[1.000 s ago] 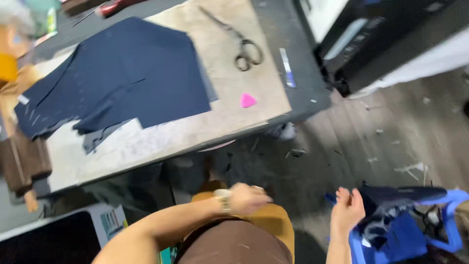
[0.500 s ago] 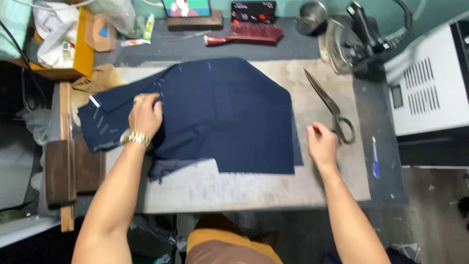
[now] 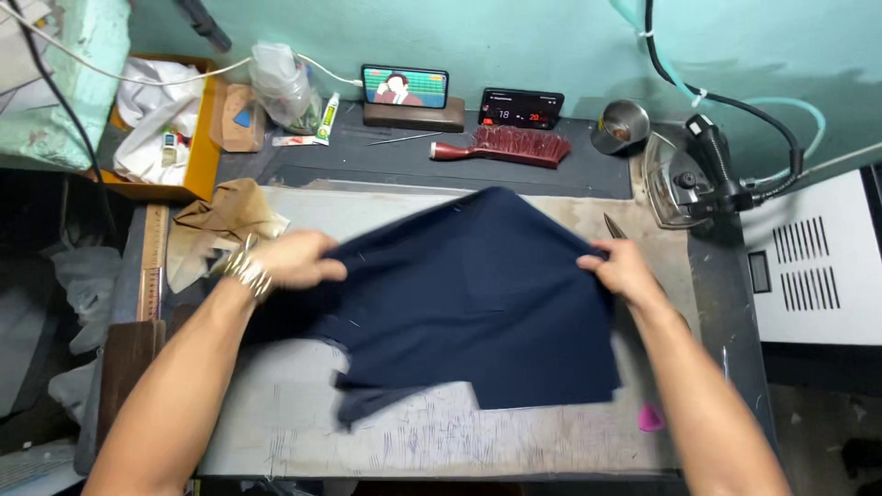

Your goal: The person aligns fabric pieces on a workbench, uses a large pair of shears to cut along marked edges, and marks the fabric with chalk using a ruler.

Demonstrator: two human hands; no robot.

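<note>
A dark navy piece of cloth (image 3: 469, 303) lies spread over the grey padded work board (image 3: 303, 432). My left hand (image 3: 294, 259), with a metal watch on its wrist, grips the cloth's left edge. The right edge is pinched by my right hand (image 3: 617, 268). Both hands lift the upper part of the cloth, which looks blurred. Scissors (image 3: 614, 228) peek out just behind my right hand, mostly hidden.
A steam iron (image 3: 689, 174) rests at the right back. A red brush (image 3: 503, 147), two phones (image 3: 404, 86), a metal cup (image 3: 623, 124) and a pink chalk piece (image 3: 650, 419) are about. Brown paper (image 3: 220, 219) and a wooden ruler (image 3: 151, 262) lie at left.
A second ago I looked toward the floor at right. Then both hands came onto the board, and now they have taken the cloth's two sides and raised it.
</note>
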